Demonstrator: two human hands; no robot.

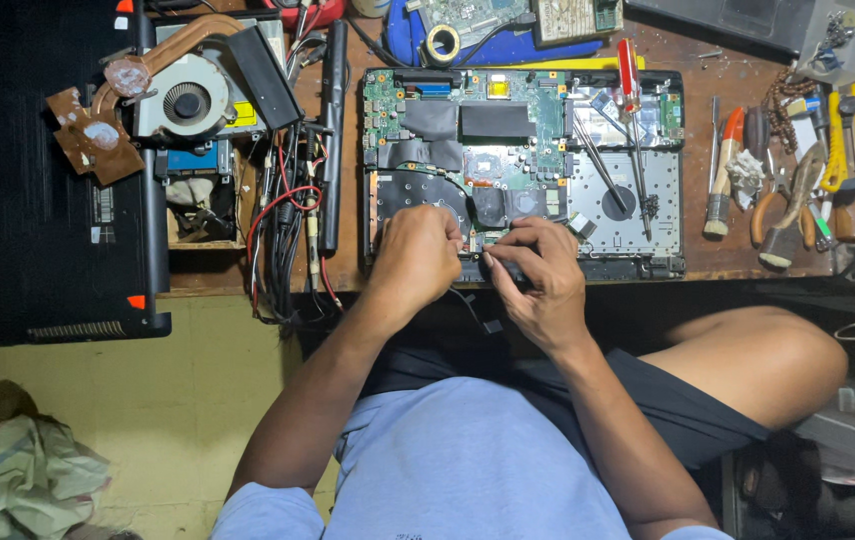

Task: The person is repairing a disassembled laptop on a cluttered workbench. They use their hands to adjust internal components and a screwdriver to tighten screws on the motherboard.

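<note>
An opened laptop base lies on the wooden bench with its green circuit board exposed. My left hand rests curled on the near edge of the laptop, fingers closed against the board. My right hand is next to it, pinching a small dark part or cable at the same near edge; what exactly it grips is too small to tell. A red-handled screwdriver and metal tweezers lie on the laptop's right half.
A cooling fan with copper heat pipe sits at the left, beside a tangle of wires. A black laptop cover lies far left. Pliers, brush and screwdrivers crowd the right. My bare knee is below the bench.
</note>
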